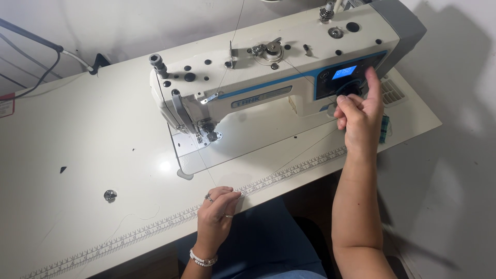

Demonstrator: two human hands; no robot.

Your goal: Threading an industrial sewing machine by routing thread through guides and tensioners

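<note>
Reaching up to the sewing machine [279, 67], the right hand [359, 116] half-curls, 1 finger raised at its control panel [345, 77], gripping nothing, while the left hand [217, 206] pinches thread [204, 160] below the needle [198, 138], keeping it taut.

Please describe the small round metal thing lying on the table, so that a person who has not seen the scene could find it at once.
Start at the white sewing machine and go to the open table on its left. The bobbin lies there alone, just above the ruler strip and left of the left hand. It is shiny and round, unlike the small dark speck further up.
</note>
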